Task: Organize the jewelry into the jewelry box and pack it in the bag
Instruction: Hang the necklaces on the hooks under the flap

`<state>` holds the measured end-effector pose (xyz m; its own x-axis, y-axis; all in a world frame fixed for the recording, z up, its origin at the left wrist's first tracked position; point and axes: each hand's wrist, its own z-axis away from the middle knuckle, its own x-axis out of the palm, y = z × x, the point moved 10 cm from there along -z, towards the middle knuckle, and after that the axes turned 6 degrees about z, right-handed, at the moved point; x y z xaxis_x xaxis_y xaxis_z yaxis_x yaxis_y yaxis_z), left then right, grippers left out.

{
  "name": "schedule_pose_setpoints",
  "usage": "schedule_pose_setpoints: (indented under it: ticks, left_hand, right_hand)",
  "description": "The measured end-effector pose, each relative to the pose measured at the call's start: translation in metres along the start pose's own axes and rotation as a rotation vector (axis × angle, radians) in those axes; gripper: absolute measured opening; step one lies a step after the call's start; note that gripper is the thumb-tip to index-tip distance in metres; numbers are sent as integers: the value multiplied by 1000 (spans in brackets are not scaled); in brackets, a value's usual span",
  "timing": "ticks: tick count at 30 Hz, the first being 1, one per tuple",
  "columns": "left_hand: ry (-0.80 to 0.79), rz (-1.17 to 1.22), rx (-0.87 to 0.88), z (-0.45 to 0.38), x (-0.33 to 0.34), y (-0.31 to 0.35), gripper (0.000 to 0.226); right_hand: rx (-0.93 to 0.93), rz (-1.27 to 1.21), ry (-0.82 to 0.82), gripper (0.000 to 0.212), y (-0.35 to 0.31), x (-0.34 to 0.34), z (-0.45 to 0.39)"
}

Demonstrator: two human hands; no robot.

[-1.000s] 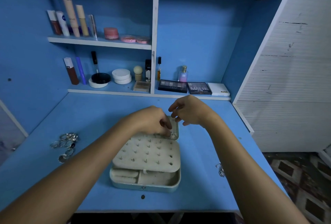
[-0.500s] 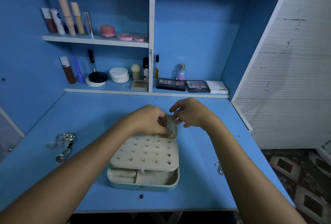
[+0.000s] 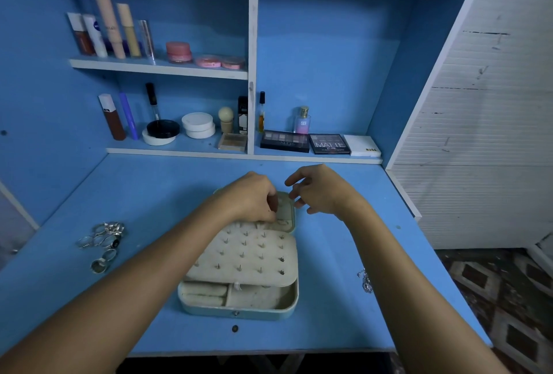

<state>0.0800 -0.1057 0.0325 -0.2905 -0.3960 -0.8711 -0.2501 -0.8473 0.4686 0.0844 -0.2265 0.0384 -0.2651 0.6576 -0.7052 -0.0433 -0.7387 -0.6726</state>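
Observation:
An open pale jewelry box [image 3: 239, 309] sits mid-desk. A cream earring panel [image 3: 248, 254] studded with small pins lies over it, and the lid [image 3: 285, 209] is raised behind. My left hand [image 3: 248, 197] hovers at the panel's far edge, fingers curled tight and pinching something small that is mostly hidden. My right hand [image 3: 320, 191] hangs just right of the lid's corner, fingers loosely curled, with nothing visible in them. A pile of silver rings [image 3: 103, 242] lies at the desk's left. A silver chain [image 3: 365, 281] lies right of the box, partly behind my right forearm.
The blue desk [image 3: 149, 194] ends at a front edge [image 3: 269, 349]. Shelves at the back hold cosmetics: eyeshadow palettes [image 3: 305, 141], a perfume bottle [image 3: 302, 121], jars and tubes. A white slatted panel [image 3: 484, 134] stands to the right. No bag is in view.
My right hand has drawn slightly right and away from the lid. My left hand stays pinched at the panel's far edge. The box has not moved.

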Motion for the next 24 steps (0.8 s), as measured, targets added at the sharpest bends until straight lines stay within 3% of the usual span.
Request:
schedule_pose_setpoints:
  ticks: [5, 9, 14, 24]
  left_hand:
    - [62, 33, 10, -5, -5, -9, 7]
    - [95, 33, 42, -8, -9, -13, 15]
    - [96, 54, 46, -9, -17, -19, 21]
    - [-31, -18, 29, -7, -3, -27, 46]
  right_hand:
    - [-14, 37, 4, 23, 0, 2, 3]
    - [-57, 231, 1, 6, -4, 5, 4]
    - [-67, 453, -129, 13, -7, 25, 7]
    - [-165, 513, -43, 18, -23, 28, 2]
